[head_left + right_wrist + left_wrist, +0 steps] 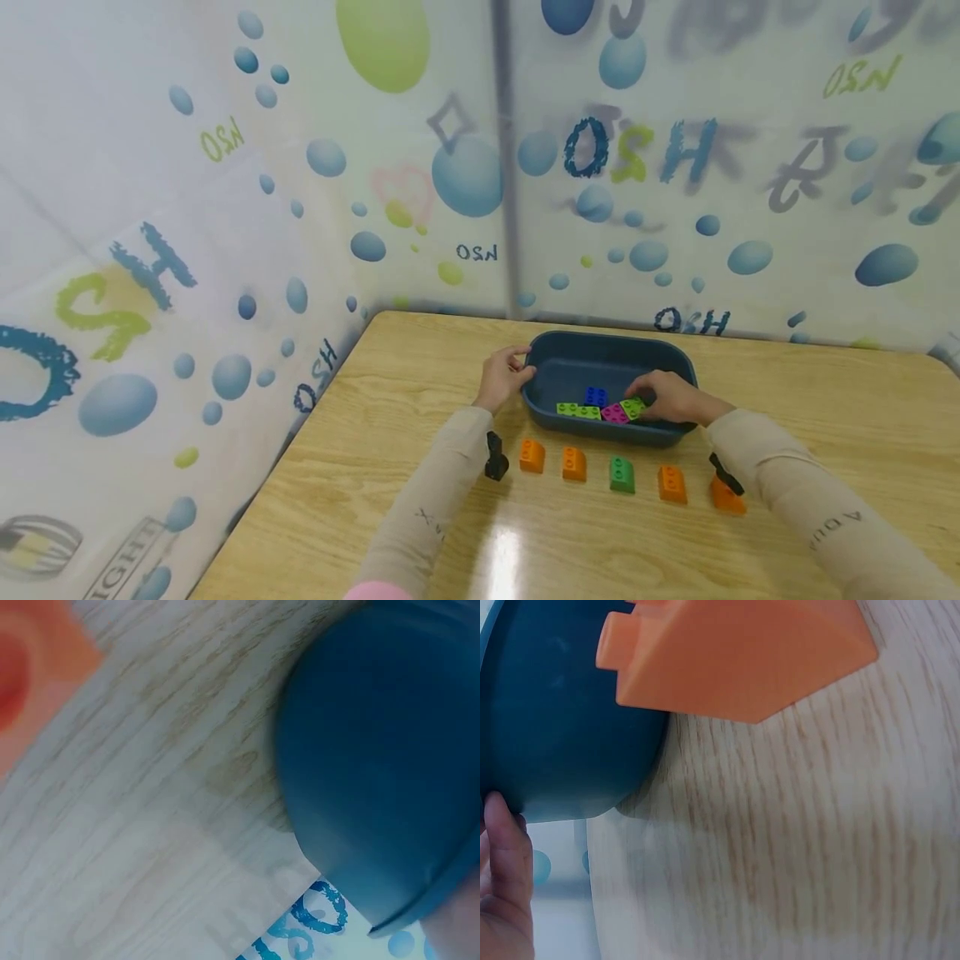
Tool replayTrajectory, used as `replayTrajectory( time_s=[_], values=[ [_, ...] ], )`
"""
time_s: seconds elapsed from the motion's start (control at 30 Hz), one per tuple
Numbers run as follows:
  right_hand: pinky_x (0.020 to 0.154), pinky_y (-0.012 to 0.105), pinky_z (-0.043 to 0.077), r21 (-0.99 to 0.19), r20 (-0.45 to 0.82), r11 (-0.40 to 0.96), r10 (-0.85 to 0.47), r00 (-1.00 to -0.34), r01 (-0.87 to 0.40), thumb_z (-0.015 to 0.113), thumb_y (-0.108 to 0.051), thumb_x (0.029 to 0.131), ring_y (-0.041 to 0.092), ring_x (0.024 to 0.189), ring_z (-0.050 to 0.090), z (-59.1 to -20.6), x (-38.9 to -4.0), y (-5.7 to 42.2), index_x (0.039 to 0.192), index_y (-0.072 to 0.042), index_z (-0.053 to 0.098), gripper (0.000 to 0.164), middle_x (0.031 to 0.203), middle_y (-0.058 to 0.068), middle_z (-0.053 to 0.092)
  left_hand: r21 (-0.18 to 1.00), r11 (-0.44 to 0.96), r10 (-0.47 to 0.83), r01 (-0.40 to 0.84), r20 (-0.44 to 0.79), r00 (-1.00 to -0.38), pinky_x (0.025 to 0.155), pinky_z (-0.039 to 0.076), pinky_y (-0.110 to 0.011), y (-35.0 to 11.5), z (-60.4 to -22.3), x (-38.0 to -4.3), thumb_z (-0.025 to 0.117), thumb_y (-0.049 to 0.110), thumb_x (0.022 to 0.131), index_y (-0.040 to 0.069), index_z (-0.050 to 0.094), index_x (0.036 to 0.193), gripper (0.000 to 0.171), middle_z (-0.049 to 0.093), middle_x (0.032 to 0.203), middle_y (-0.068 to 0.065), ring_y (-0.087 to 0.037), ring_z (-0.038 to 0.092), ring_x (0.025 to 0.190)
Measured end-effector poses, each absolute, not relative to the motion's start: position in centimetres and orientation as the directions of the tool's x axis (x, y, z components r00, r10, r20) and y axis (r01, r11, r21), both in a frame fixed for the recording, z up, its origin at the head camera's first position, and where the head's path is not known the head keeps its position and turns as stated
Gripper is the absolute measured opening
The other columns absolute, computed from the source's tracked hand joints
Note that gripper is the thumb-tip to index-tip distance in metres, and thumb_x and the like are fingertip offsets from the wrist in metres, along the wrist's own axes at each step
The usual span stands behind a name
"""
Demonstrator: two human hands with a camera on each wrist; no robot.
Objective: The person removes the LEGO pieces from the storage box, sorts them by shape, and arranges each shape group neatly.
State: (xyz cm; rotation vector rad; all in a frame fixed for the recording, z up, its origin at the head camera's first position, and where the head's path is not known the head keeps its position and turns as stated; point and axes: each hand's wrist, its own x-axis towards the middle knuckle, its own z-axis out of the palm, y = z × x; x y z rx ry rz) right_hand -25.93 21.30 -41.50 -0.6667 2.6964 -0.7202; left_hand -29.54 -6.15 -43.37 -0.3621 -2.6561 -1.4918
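Observation:
A dark blue plastic bin stands on the table. My left hand grips its left rim; in the left wrist view a finger lies against the outer wall. My right hand reaches over the right side into the bin, index finger and thumb on either side of a lime green toy brick. That brick lies against a magenta brick. Beside them in the bin are a blue brick and more lime green bricks. The right wrist view shows mostly the bin's outside wall.
In front of the bin runs a row of curved-top bricks: an orange one, another orange one, a green one, and further orange ones, the last partly behind the right wrist strap. Printed curtains hang behind the wooden table.

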Motion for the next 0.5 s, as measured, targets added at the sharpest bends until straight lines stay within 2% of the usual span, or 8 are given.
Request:
replayTrajectory(
  time_s=[0.1,0.2,0.5],
  values=[
    [0.074,0.041,0.049,-0.549,-0.090,0.751,-0.489,-0.867,-0.367,0.068,-0.001,0.073,0.030,0.085,0.058,-41.8,-26.1,21.2,0.097,0.005,0.062,0.026,0.095,0.017,0.061,0.832,0.499,0.162,0.241,0.183,-0.970,0.046,0.042,-0.019,-6.1,-43.4,-29.6,0.064,0.006,0.080,0.005,0.060,0.113,0.033,0.052,0.068,-0.005,-0.010,0.045,0.054],
    [0.072,0.040,0.050,-0.567,-0.054,0.734,-0.486,-0.872,-0.374,0.068,-0.002,0.073,0.030,0.084,0.060,-42.1,-26.1,21.0,0.097,0.006,0.062,0.025,0.095,0.019,0.061,0.832,0.499,0.161,0.240,0.184,-0.970,0.046,0.042,-0.019,-6.1,-43.3,-29.6,0.065,0.006,0.080,0.004,0.060,0.113,0.033,0.052,0.068,-0.005,-0.010,0.045,0.053],
    [0.082,0.046,0.044,-0.558,-0.018,0.735,-0.476,-0.880,-0.386,0.071,-0.006,0.072,0.034,0.094,0.055,-42.7,-26.2,20.3,0.101,0.004,0.061,0.032,0.102,0.019,0.060,0.834,0.493,0.168,0.248,0.188,-0.968,0.046,0.042,-0.020,-6.2,-43.4,-29.5,0.065,0.006,0.080,0.003,0.060,0.113,0.033,0.052,0.066,-0.005,-0.010,0.044,0.052]
  ],
)
